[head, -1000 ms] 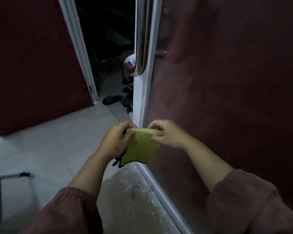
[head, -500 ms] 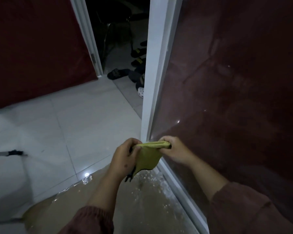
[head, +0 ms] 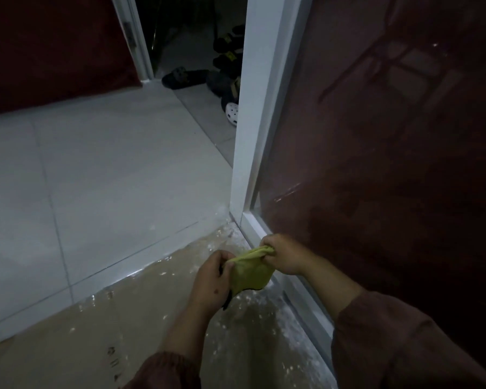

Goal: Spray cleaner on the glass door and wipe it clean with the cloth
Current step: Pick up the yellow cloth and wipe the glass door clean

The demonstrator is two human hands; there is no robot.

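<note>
A yellow-green cloth (head: 250, 272) with a dark edge hangs bunched between both hands, low by the door's bottom corner. My left hand (head: 209, 279) pinches its left side and my right hand (head: 285, 255) grips its top right end. The glass door (head: 376, 164) fills the right half, with a dark red curtain behind the pane and a white frame (head: 253, 130). The right hand sits just beside the bottom rail of the frame. No spray bottle is in view.
A brown sheet (head: 124, 327) with white specks covers the floor along the door. Pale floor tiles (head: 96, 178) spread to the left. Several sandals and shoes (head: 222, 77) lie in the dark doorway beyond. A second red-curtained panel (head: 54, 43) stands at far left.
My view has tilted further down and both hands have lowered with the cloth from mid-door height to the bottom corner of the frame. The door handle has left the view.
</note>
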